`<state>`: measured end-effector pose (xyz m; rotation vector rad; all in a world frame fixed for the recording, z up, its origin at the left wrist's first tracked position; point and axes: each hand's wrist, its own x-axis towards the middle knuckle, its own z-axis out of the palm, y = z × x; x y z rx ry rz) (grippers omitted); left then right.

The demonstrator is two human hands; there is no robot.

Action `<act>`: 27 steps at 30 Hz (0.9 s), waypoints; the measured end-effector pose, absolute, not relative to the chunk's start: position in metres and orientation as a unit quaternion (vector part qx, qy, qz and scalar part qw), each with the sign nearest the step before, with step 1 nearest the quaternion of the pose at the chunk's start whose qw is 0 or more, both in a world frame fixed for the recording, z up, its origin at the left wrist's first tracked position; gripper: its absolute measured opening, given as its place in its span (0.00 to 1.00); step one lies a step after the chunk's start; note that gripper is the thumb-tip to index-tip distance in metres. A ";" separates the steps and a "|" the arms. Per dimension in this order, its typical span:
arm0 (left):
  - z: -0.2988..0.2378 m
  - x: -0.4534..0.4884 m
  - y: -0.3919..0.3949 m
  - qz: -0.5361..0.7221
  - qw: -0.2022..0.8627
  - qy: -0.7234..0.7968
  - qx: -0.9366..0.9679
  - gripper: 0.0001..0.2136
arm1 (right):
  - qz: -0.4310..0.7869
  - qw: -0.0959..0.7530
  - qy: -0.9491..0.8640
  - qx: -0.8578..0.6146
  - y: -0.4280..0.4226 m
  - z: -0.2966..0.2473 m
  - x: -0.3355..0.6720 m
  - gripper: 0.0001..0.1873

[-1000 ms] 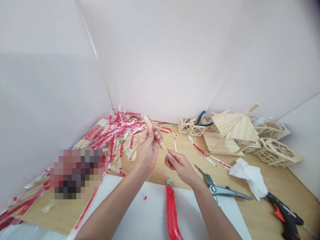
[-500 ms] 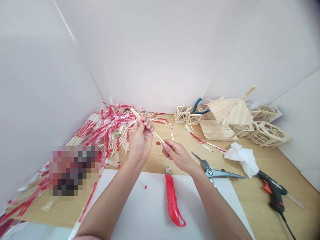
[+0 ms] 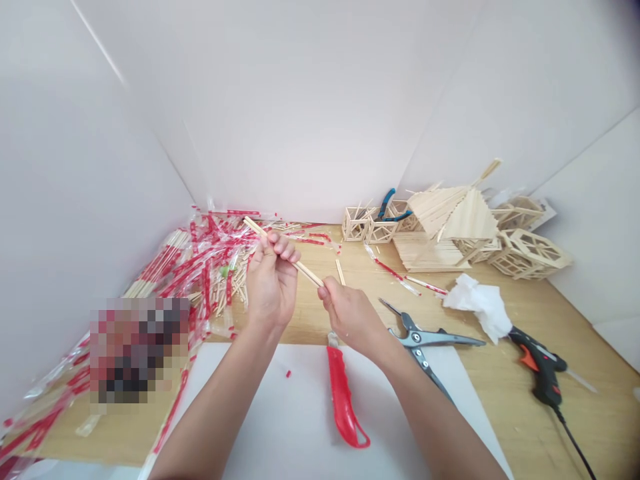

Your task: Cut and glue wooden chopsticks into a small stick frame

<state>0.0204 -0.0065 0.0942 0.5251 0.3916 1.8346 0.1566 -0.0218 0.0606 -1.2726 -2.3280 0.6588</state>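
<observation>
Both my hands hold one pair of pale wooden chopsticks (image 3: 305,271) slantwise above the wooden table (image 3: 500,387). My left hand (image 3: 270,283) is closed around the upper part, the stick's tip poking out past its fingers to the upper left. My right hand (image 3: 347,317) pinches the lower end. Just left of my hands lies a heap of chopsticks in red-and-clear wrappers (image 3: 205,263). A red utility knife (image 3: 343,400) lies on the white sheet (image 3: 290,427) under my right wrist.
Grey shears (image 3: 425,340) lie right of my right hand. Beyond them are crumpled white tissue (image 3: 477,303) and a black glue gun (image 3: 543,373). At the back right stand stick-built lattice cubes (image 3: 367,227), a roofed model (image 3: 457,223) and blue pliers (image 3: 387,203). White walls enclose the table.
The view has swung so that everything sits lower left in the frame. Both hands keep their hold on the chopsticks, and my right hand has closed more over the lower end.
</observation>
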 end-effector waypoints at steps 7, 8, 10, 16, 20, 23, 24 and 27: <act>0.088 0.031 -0.007 0.790 0.543 0.175 0.227 0.06 | 0.214 0.195 -0.838 -0.462 -0.021 0.059 0.159 0.11; 0.087 0.034 -0.008 0.790 0.542 0.178 0.227 0.06 | 0.214 0.195 -0.838 -0.462 -0.020 0.060 0.160 0.11; 0.082 0.044 -0.010 0.782 0.551 0.188 0.223 0.07 | 0.215 0.199 -0.838 -0.460 -0.019 0.061 0.163 0.11; 0.075 0.065 -0.019 0.740 0.599 0.215 0.220 0.08 | 0.221 0.208 -0.834 -0.461 -0.016 0.066 0.172 0.13; 0.080 0.061 -0.021 0.746 0.598 0.202 0.213 0.07 | 0.263 0.216 -0.825 -0.451 -0.022 0.074 0.169 0.17; 0.082 0.054 -0.020 0.742 0.614 0.196 0.184 0.07 | 0.317 0.228 -0.803 -0.450 -0.027 0.085 0.175 0.19; 0.082 0.051 -0.018 0.738 0.623 0.194 0.172 0.08 | 0.333 0.233 -0.790 -0.460 -0.028 0.088 0.182 0.20; 0.082 0.041 -0.013 0.725 0.650 0.186 0.132 0.09 | 0.341 0.238 -0.742 -0.526 -0.034 0.088 0.217 0.24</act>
